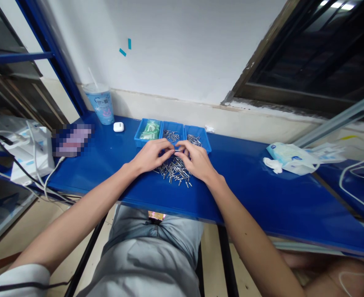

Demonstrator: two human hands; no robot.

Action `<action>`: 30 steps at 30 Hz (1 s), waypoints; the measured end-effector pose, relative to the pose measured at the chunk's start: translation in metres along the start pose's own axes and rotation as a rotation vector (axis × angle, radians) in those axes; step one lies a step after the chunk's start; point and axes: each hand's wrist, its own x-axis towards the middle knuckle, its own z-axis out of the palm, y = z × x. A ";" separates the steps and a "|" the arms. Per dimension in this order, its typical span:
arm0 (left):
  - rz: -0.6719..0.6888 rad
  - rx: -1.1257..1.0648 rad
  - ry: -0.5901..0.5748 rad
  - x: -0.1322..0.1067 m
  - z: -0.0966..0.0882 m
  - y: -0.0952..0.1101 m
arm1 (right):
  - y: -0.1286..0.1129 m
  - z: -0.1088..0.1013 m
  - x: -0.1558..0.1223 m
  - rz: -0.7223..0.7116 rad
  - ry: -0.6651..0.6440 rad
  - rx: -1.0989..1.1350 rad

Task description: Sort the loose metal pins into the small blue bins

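At the center of the frame, the left hand (152, 156) and right hand (196, 161) pinched a thin pin (177, 150) between them, just above a loose pile of pins (174, 173) on the blue table (262, 189). A slip could drop it; a bump could scatter the pile.

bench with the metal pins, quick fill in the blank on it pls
The left hand and right hand meet above loose metal pins on the ____ bench. Of three bins, the ____ one in view holds green packets. A plastic cup has a ____ standing in it.

Missing words: blue; left; straw
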 end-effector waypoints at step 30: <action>-0.005 0.026 0.095 0.002 -0.005 0.003 | -0.001 -0.006 0.001 -0.133 0.305 -0.157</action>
